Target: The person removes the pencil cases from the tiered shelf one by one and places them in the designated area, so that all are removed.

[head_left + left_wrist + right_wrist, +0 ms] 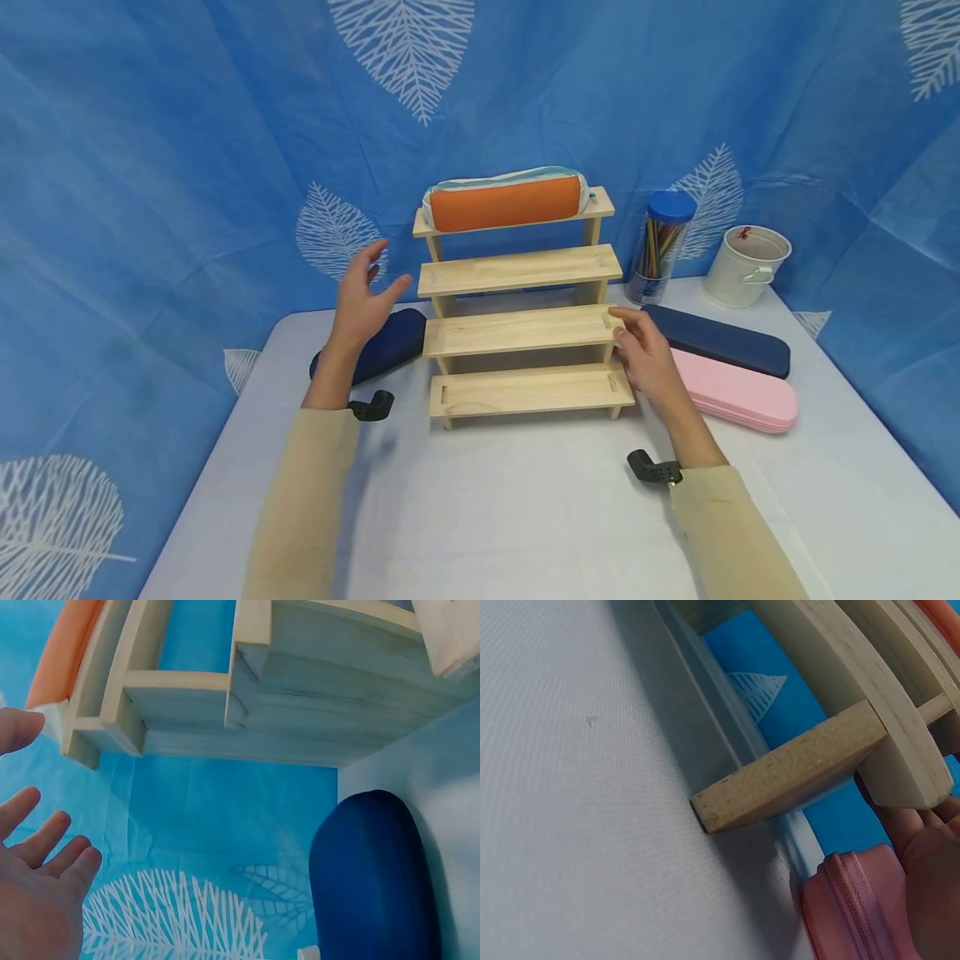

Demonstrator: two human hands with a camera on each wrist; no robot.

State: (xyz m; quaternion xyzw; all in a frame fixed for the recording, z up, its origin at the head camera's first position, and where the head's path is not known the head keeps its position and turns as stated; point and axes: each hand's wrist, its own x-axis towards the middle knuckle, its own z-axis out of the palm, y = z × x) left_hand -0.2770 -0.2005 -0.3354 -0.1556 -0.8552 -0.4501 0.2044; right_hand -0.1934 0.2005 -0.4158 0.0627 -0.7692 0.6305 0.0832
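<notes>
A stepped wooden rack (525, 331) with several narrow shelves stands on the table. On its top shelf lies an orange, white and blue pencil case (506, 204). My left hand (362, 304) is raised at the rack's left side, its thumb and fingers spread apart and holding nothing. Below and behind it is a dark blue case (393, 343). At the rack's right end, my right hand (647, 354) grips the end of the second-lowest shelf with curled fingers; the right wrist view (934, 855) partly hides those fingers behind the wood.
Right of the rack lie a navy case (720, 340) and a pink zipped case (738, 390). Behind them stand a clear blue-lidded tube of pencils (660, 246) and a white metal bucket (742, 271). A blue leaf-patterned cloth (225, 150) hangs behind the white table (517, 508).
</notes>
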